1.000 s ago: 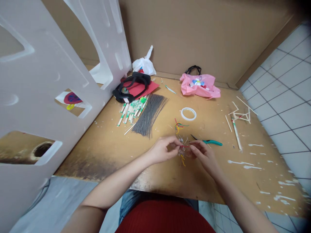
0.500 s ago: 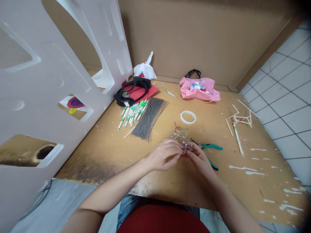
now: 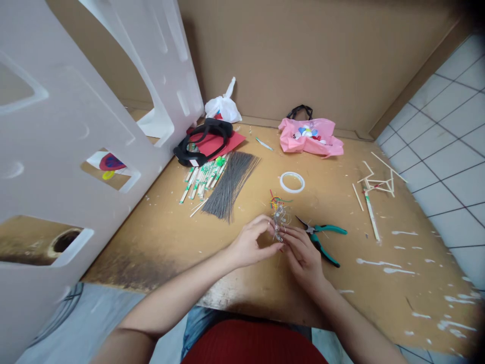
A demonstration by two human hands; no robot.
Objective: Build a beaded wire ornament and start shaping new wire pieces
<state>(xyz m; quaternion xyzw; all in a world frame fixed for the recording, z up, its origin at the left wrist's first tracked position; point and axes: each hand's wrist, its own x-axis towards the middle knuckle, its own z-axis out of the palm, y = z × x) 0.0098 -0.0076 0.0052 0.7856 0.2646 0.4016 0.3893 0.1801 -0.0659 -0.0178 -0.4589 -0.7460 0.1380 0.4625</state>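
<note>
A tangle of thin silvery wires with small clear or pale bits (image 3: 279, 216) is held between my two hands at the front middle of the table. My left hand (image 3: 254, 243) grips its left side, fingers curled around the wire and thumb stretched below it. From the right, my right hand (image 3: 304, 255) closes its fingertips on the lower part. What exactly lies between the fingertips is partly hidden. Pliers with teal handles (image 3: 322, 237) lie with jaws spread just right of my right hand. Behind the tangle are red, yellow and green bands or wires (image 3: 279, 202).
A white tape ring (image 3: 292, 182) lies behind my hands. Grey wires (image 3: 232, 187), green-and-white wrapped chopsticks (image 3: 204, 179) and a black headset strap (image 3: 206, 141) are left. A pink bag (image 3: 312, 137) stands at the back; a stick frame (image 3: 379, 186) lies right. A white plastic panel (image 3: 125, 96) borders the left.
Both hands have turned the wire tangle more upright and shifted it slightly left. My right hand has moved away from the pliers, leaving more of them visible.
</note>
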